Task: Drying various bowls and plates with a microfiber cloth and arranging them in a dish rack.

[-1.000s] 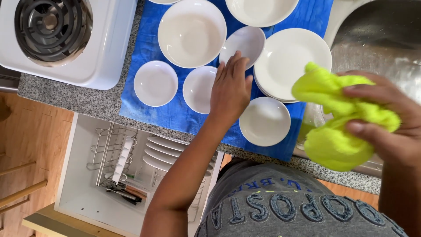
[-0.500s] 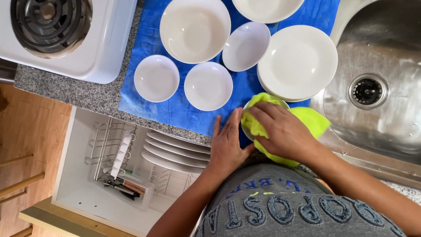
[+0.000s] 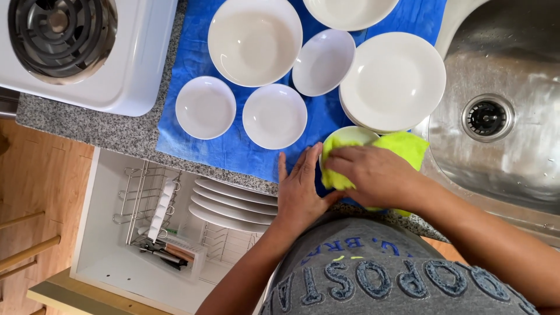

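From the head camera, looking straight down, a blue towel (image 3: 233, 149) lies on a speckled counter (image 3: 99, 131). The front edge of the counter runs just above an open drawer (image 3: 105, 256). The white stove (image 3: 134, 64) sits at the left edge of the towel. The metal sink (image 3: 507, 151) sits at the right edge.

The towel is crowded with white dishes. A big bowl (image 3: 255, 41) is at the top, and two small bowls (image 3: 205, 107) sit side by side below it. A stack of plates (image 3: 392, 81) is near the sink. The only bare room on the towel is a strip along its front edge, below the two small bowls. The drawer holds a wire rack (image 3: 143, 198) with plates standing in it (image 3: 233, 204), and its left half has open floor.

The left hand (image 3: 300, 186) is at the counter's front edge. Its fingers are straight and close together, pressed against the side of a small white bowl (image 3: 349, 135). The bowl sits at the front edge of the towel, just below the stack of plates.

The right hand (image 3: 376, 175) is curled shut on a yellow-green cloth (image 3: 402, 149). It presses the cloth on the bowl, and the cloth covers most of it.
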